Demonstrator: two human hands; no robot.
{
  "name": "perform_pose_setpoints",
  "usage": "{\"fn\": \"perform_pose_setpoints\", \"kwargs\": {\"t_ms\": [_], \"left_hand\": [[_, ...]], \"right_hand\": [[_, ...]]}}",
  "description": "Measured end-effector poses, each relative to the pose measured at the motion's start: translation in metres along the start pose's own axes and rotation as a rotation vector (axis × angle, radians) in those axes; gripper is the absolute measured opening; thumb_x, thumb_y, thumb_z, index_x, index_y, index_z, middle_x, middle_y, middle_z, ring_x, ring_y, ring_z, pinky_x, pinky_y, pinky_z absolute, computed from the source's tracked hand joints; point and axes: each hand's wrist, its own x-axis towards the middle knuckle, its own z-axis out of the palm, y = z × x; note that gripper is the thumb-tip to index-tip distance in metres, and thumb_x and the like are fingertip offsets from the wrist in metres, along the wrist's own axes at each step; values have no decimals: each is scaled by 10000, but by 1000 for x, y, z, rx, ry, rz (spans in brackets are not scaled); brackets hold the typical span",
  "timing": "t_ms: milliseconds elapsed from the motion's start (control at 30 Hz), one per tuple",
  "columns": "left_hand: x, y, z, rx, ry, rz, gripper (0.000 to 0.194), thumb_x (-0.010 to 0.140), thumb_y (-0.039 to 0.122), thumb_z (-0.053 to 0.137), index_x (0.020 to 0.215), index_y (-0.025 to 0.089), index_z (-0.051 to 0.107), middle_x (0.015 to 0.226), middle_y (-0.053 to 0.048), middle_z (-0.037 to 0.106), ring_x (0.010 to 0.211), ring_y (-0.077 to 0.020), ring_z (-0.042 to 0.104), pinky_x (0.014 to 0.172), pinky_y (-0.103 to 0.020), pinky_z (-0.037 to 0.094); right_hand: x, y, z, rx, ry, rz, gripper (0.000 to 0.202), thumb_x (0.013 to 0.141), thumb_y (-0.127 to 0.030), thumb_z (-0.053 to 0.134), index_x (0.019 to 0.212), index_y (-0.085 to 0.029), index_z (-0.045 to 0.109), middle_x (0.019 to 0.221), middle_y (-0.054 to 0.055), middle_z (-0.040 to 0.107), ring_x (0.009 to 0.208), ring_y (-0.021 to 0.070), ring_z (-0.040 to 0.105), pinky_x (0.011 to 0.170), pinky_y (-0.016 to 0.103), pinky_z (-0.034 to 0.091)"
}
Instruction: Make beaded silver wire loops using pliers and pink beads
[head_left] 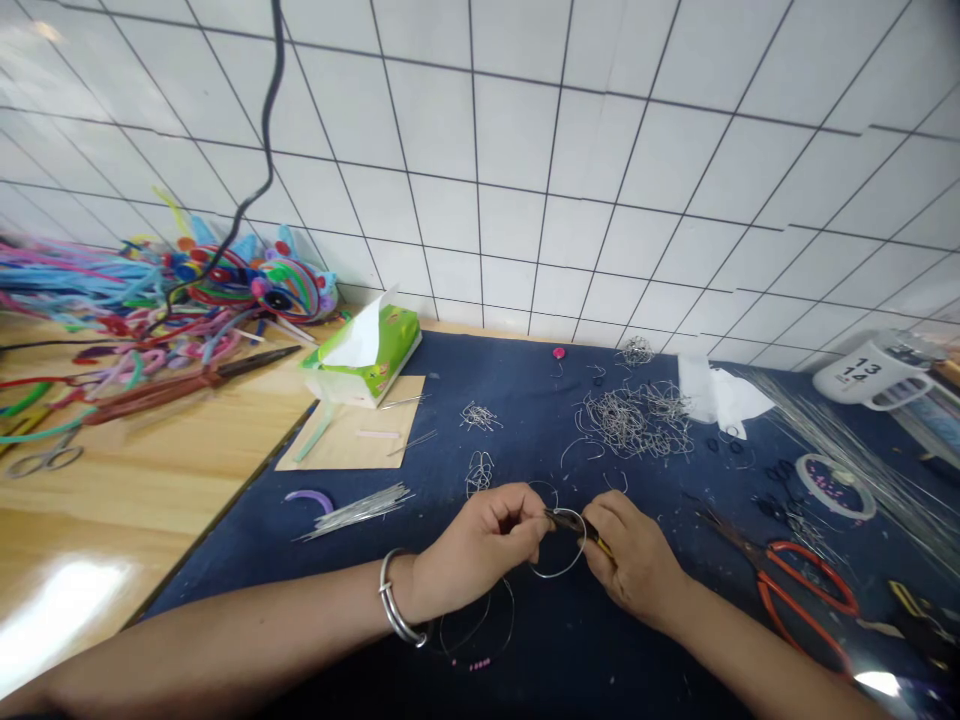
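Above the dark blue cloth, my right hand is wrapped round a pair of pliers with dark jaws and a bit of yellow on the handle. My left hand pinches a thin wire loop right at the tips of the pliers. The exact grip of the jaws on the wire is too small to tell. Below my left wrist lies another wire ring strung with several pink beads. A small bundle of bent wires rests just beyond my left hand.
A tangled heap of wire pieces lies further back. Red-handled scissors are at right, near a white bead ring and a mug. To the left are straight wires, a tissue pack and pipe cleaners.
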Motion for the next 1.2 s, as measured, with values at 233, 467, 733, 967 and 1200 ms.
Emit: {"fn": "perform_pose_setpoints", "kwargs": {"t_ms": [233,467,733,967,1200], "left_hand": [[6,0,-12,340,106,155,111,805,154,474,732,133,555,622,11,516,567,-86,435,540,-214,355],[13,-6,-20,548,138,302,115,791,129,480,783,132,595,686,-20,573,624,-101,499,603,-234,393],[14,-7,-18,400,51,165,136,830,185,468,772,133,579,648,-1,541,583,-90,462,555,-220,372],[15,-8,-18,37,-94,16,144,858,234,460,853,129,558,637,12,516,582,-83,452,577,-225,374],[14,-9,-17,15,-100,-3,171,845,198,462,959,135,574,640,17,500,586,-86,458,569,-224,371]], "right_hand": [[3,6,-11,-58,-9,62,216,831,-262,478,1017,-154,462,978,99,458,880,209,438,793,391,409],[2,15,-10,-81,20,108,241,828,-264,486,1043,-159,456,995,105,453,919,223,436,811,401,410],[2,16,-8,-58,9,37,248,821,-244,498,1041,-139,457,983,109,447,886,210,434,786,392,415],[1,13,-9,-38,23,17,248,820,-244,504,1041,-142,453,972,106,448,869,207,433,775,394,419],[1,16,-9,-19,51,45,253,812,-251,512,1042,-158,463,984,105,462,892,215,450,793,400,417]]}}
